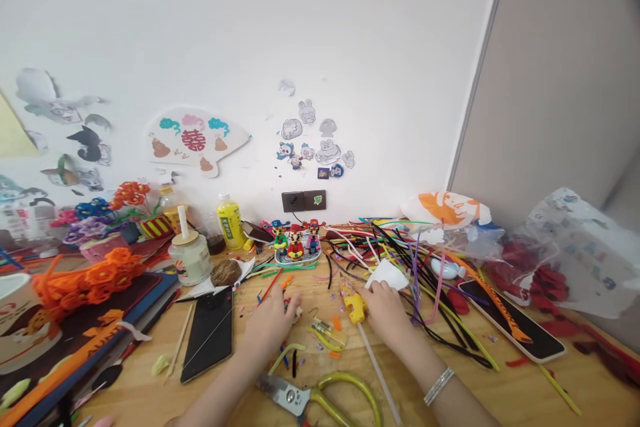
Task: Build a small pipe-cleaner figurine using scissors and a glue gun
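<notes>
My left hand is low over the wooden table, fingers partly spread, thumb side toward the middle. Small scraps and an orange piece lie around its fingertips; nothing shows clearly in its grasp. My right hand, with a silvery bracelet at the wrist, has its fingers curled at the side of a yellow hot glue gun. A long translucent glue stick runs out of the gun's back toward me. White paper lies just beyond that hand. Yellow-handled pliers rest between my forearms.
A black phone lies left; another phone lies right. Three clay-like figures stand at the back beside a yellow drink bottle. Pipe cleaners sprawl right. A jar, mug and orange flowers crowd the left.
</notes>
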A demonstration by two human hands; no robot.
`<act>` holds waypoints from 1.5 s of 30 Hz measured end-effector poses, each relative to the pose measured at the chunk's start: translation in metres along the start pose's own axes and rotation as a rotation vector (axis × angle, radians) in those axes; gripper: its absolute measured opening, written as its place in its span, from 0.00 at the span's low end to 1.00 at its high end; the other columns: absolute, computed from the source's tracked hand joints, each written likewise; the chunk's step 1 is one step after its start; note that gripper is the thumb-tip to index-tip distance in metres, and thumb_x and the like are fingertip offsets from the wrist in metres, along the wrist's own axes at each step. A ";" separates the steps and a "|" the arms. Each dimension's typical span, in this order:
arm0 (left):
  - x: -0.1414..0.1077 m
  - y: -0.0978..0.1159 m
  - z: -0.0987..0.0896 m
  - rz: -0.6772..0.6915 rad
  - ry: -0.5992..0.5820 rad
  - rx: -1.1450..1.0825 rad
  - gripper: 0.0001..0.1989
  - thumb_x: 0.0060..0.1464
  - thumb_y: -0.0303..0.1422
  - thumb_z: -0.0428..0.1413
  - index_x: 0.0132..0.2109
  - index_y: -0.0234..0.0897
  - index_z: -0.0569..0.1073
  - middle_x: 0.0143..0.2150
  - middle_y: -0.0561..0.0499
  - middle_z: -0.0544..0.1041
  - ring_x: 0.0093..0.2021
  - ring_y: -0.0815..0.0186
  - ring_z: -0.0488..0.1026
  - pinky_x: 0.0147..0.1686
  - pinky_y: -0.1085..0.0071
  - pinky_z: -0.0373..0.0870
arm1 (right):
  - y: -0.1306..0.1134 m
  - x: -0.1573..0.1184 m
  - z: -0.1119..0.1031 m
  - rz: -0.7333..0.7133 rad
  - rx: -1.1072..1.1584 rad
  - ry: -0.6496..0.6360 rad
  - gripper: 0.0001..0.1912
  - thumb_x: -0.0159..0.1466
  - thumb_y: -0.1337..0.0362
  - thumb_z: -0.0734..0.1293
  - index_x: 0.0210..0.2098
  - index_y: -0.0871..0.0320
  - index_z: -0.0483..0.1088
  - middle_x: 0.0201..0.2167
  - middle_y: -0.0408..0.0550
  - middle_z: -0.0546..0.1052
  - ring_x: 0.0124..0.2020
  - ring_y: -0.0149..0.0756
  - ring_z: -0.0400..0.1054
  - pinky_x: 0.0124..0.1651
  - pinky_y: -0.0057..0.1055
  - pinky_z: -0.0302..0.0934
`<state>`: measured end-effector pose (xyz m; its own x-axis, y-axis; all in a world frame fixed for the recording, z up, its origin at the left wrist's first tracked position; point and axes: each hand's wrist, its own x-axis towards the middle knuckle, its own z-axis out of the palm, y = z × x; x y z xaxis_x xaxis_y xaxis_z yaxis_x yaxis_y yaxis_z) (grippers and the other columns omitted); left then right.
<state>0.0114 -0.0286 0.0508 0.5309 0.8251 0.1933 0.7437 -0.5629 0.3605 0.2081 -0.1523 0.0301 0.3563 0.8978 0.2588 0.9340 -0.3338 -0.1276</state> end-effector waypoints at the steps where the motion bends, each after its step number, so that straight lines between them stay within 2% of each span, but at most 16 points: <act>1: 0.000 0.005 0.003 -0.025 -0.008 0.031 0.17 0.51 0.41 0.43 0.38 0.33 0.67 0.31 0.38 0.75 0.35 0.51 0.73 0.30 0.63 0.63 | 0.000 0.000 0.001 0.000 -0.003 0.006 0.21 0.54 0.76 0.58 0.45 0.54 0.67 0.36 0.53 0.70 0.40 0.44 0.61 0.39 0.34 0.50; 3: 0.003 0.014 0.007 -0.061 -0.024 0.073 0.17 0.47 0.41 0.48 0.37 0.31 0.67 0.33 0.35 0.75 0.36 0.48 0.73 0.31 0.61 0.63 | 0.000 0.001 0.000 0.000 -0.006 0.016 0.19 0.53 0.76 0.59 0.42 0.55 0.68 0.36 0.53 0.70 0.39 0.43 0.60 0.38 0.33 0.50; 5: 0.006 0.019 0.010 -0.070 -0.038 0.074 0.12 0.46 0.35 0.49 0.36 0.30 0.67 0.34 0.33 0.75 0.37 0.48 0.72 0.32 0.61 0.63 | 0.001 0.002 -0.003 0.000 -0.003 0.034 0.18 0.51 0.76 0.60 0.39 0.57 0.69 0.35 0.52 0.69 0.39 0.43 0.60 0.39 0.33 0.50; 9: 0.014 0.019 0.009 -0.059 -0.037 -0.036 0.06 0.47 0.28 0.47 0.35 0.32 0.65 0.31 0.38 0.74 0.36 0.53 0.72 0.34 0.62 0.63 | 0.004 0.004 -0.014 0.035 0.032 0.134 0.17 0.51 0.74 0.61 0.40 0.58 0.66 0.36 0.52 0.67 0.40 0.43 0.59 0.41 0.34 0.50; 12: 0.019 0.010 0.005 -0.032 -0.017 -0.222 0.03 0.48 0.31 0.47 0.31 0.36 0.60 0.27 0.47 0.70 0.32 0.58 0.71 0.33 0.64 0.64 | 0.004 0.003 -0.022 0.076 0.130 0.301 0.17 0.52 0.71 0.60 0.42 0.60 0.64 0.37 0.52 0.66 0.40 0.43 0.59 0.42 0.35 0.52; 15: 0.018 -0.001 0.003 -0.011 -0.024 -0.464 0.09 0.48 0.36 0.47 0.28 0.39 0.54 0.25 0.54 0.65 0.29 0.64 0.69 0.31 0.67 0.66 | 0.004 0.002 -0.025 0.047 0.285 0.430 0.18 0.53 0.70 0.59 0.44 0.61 0.62 0.37 0.52 0.66 0.40 0.42 0.60 0.42 0.35 0.55; 19: 0.006 -0.012 0.004 -0.002 -0.039 -0.753 0.11 0.48 0.40 0.48 0.29 0.40 0.53 0.29 0.55 0.65 0.33 0.66 0.70 0.33 0.68 0.69 | -0.002 0.001 -0.022 -0.004 0.545 0.530 0.15 0.52 0.71 0.58 0.41 0.59 0.63 0.37 0.51 0.69 0.40 0.41 0.63 0.42 0.36 0.58; 21: -0.003 -0.013 0.003 -0.017 -0.071 -0.892 0.13 0.48 0.41 0.50 0.30 0.40 0.54 0.32 0.54 0.66 0.35 0.64 0.71 0.32 0.67 0.70 | -0.007 0.000 -0.019 0.020 0.684 0.499 0.11 0.54 0.68 0.58 0.37 0.58 0.65 0.34 0.49 0.71 0.38 0.40 0.65 0.41 0.35 0.60; 23: -0.011 -0.010 0.002 -0.099 -0.185 -1.180 0.15 0.44 0.39 0.56 0.31 0.40 0.56 0.33 0.55 0.66 0.36 0.62 0.72 0.30 0.65 0.70 | -0.014 -0.003 -0.014 0.055 0.805 0.436 0.10 0.55 0.63 0.61 0.36 0.58 0.67 0.32 0.49 0.74 0.35 0.41 0.67 0.39 0.34 0.62; 26: -0.020 -0.005 0.002 -0.166 -0.140 -1.381 0.20 0.37 0.36 0.61 0.27 0.40 0.55 0.30 0.57 0.66 0.31 0.65 0.71 0.29 0.66 0.70 | -0.023 -0.011 -0.010 0.085 0.919 0.373 0.12 0.55 0.58 0.63 0.34 0.59 0.68 0.31 0.50 0.75 0.34 0.42 0.68 0.37 0.33 0.62; 29: -0.026 -0.001 0.005 -0.148 -0.090 -1.514 0.22 0.35 0.34 0.63 0.25 0.39 0.54 0.27 0.60 0.65 0.26 0.70 0.69 0.28 0.68 0.69 | -0.030 -0.020 -0.011 -0.049 0.981 0.297 0.13 0.54 0.54 0.63 0.29 0.59 0.69 0.25 0.48 0.74 0.28 0.40 0.68 0.30 0.30 0.62; 32: -0.032 0.002 0.006 -0.116 -0.062 -1.597 0.21 0.36 0.31 0.63 0.25 0.39 0.54 0.23 0.62 0.63 0.25 0.72 0.67 0.29 0.70 0.67 | -0.034 -0.025 -0.016 -0.192 0.965 0.269 0.16 0.53 0.51 0.64 0.26 0.60 0.70 0.21 0.46 0.71 0.23 0.37 0.66 0.25 0.29 0.59; 37: -0.041 0.010 0.000 -0.070 -0.028 -1.672 0.19 0.39 0.27 0.61 0.26 0.39 0.55 0.27 0.60 0.64 0.27 0.74 0.65 0.30 0.72 0.67 | -0.038 -0.031 -0.017 -0.259 0.928 0.316 0.23 0.54 0.44 0.60 0.24 0.59 0.69 0.20 0.46 0.71 0.22 0.35 0.64 0.23 0.28 0.56; 45: -0.045 0.016 -0.008 -0.068 -0.021 -1.653 0.18 0.41 0.25 0.60 0.25 0.38 0.55 0.28 0.60 0.65 0.27 0.76 0.64 0.30 0.76 0.65 | -0.040 -0.036 -0.021 -0.296 0.895 0.347 0.24 0.54 0.42 0.59 0.25 0.58 0.67 0.19 0.43 0.69 0.20 0.32 0.62 0.22 0.28 0.53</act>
<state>-0.0040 -0.0744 0.0556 0.5330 0.8359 0.1308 -0.4370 0.1397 0.8885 0.1582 -0.1773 0.0456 0.2350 0.7285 0.6435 0.6720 0.3566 -0.6491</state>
